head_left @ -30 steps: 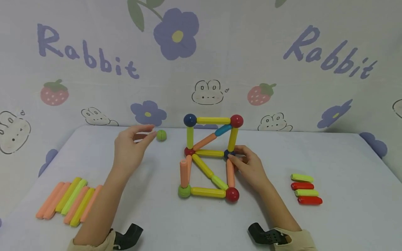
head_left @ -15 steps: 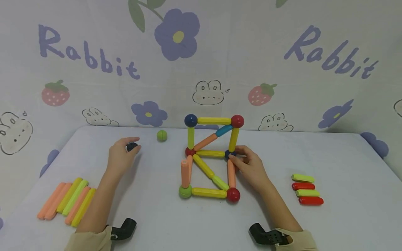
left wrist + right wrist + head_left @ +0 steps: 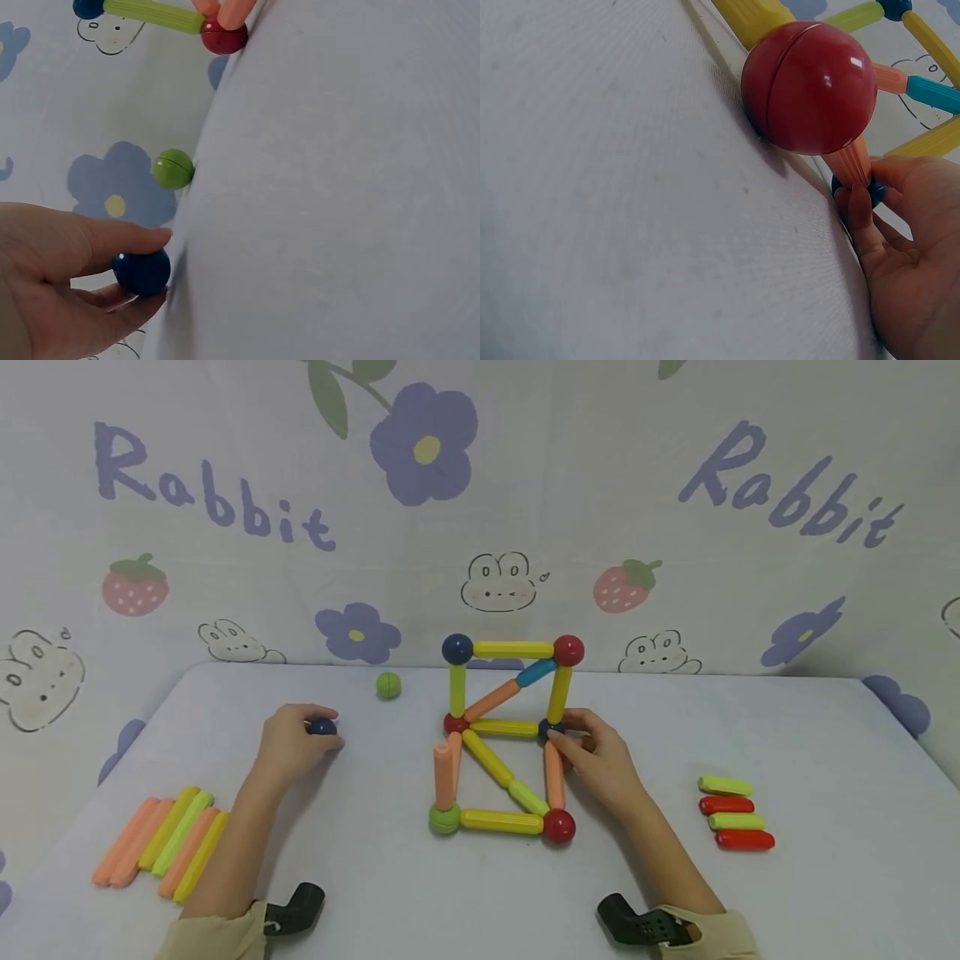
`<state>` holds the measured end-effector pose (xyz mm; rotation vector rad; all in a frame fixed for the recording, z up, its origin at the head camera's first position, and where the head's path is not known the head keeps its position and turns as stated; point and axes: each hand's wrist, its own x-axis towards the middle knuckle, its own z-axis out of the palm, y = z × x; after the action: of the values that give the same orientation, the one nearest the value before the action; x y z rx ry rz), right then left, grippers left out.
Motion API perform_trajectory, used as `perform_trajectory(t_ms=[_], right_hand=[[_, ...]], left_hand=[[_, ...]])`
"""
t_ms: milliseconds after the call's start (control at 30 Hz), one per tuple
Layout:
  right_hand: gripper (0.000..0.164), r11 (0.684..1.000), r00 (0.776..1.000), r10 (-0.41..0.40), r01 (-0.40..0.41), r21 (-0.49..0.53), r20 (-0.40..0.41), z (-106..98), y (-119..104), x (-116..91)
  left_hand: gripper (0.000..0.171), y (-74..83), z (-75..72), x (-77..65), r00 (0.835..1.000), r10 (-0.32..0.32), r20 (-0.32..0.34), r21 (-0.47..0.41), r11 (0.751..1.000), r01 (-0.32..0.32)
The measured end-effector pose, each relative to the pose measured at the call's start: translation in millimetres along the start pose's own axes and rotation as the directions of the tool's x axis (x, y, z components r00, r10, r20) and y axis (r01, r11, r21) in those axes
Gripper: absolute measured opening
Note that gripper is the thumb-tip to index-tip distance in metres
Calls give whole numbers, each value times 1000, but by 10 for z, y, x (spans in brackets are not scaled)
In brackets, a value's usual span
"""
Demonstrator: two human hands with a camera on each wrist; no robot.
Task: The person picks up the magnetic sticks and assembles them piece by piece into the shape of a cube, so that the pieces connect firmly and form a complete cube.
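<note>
My left hand point(image 3: 291, 745) pinches a dark blue ball point(image 3: 142, 271) between thumb and fingers, low over the left part of the table. With thumb and fingers my right hand point(image 3: 603, 764) grips another dark blue ball point(image 3: 550, 728), a joint in the frame of magnetic sticks and balls. That frame has a red ball point(image 3: 558, 826) and a green ball point(image 3: 445, 818) at its near corners, and a blue ball point(image 3: 457, 649) and a red ball point(image 3: 568, 650) at its raised far corners. One orange stick point(image 3: 444, 775) stands upright on the near green ball.
A loose green ball point(image 3: 388, 686) lies near the table's back edge. Several long sticks point(image 3: 153, 835) lie side by side at left, partly behind the left forearm. Short red and green sticks point(image 3: 731, 805) lie at right. A printed cloth point(image 3: 712, 568) hangs behind the table.
My left hand has moved left and nearer, away from the loose green ball, and the dark blue ball now shows in its fingers. The right hand keeps its hold on the joint.
</note>
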<state>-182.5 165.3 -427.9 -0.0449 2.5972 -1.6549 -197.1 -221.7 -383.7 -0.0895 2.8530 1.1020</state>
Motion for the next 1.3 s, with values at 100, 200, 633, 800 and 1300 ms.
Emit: perform_trajectory(t_ms=[100, 200, 633, 800, 1300], right_hand=[[44, 1000, 1000, 1, -1, 2, 2, -6, -1, -6], [44, 1000, 1000, -2, 2, 4, 3, -8, 6, -3], [46, 1000, 1000, -4, 4, -17, 6, 1, 15, 9], [45, 1000, 1000, -8, 8, -12, 8, 6, 16, 14], [45, 1000, 1000, -13, 13, -13, 5, -13, 25, 20]], left_hand=[[47, 67, -38, -37, 999, 39, -11, -32, 999, -39], [46, 203, -87, -101, 997, 77, -11, -95, 992, -78], [45, 878, -133, -488, 962, 238, 133, -350, 920, -179], [41, 1036, -64, -603, 934, 327, 147, -363, 896, -256], [44, 1127, 60, -681, 895, 396, 203, -323, 890, -321]])
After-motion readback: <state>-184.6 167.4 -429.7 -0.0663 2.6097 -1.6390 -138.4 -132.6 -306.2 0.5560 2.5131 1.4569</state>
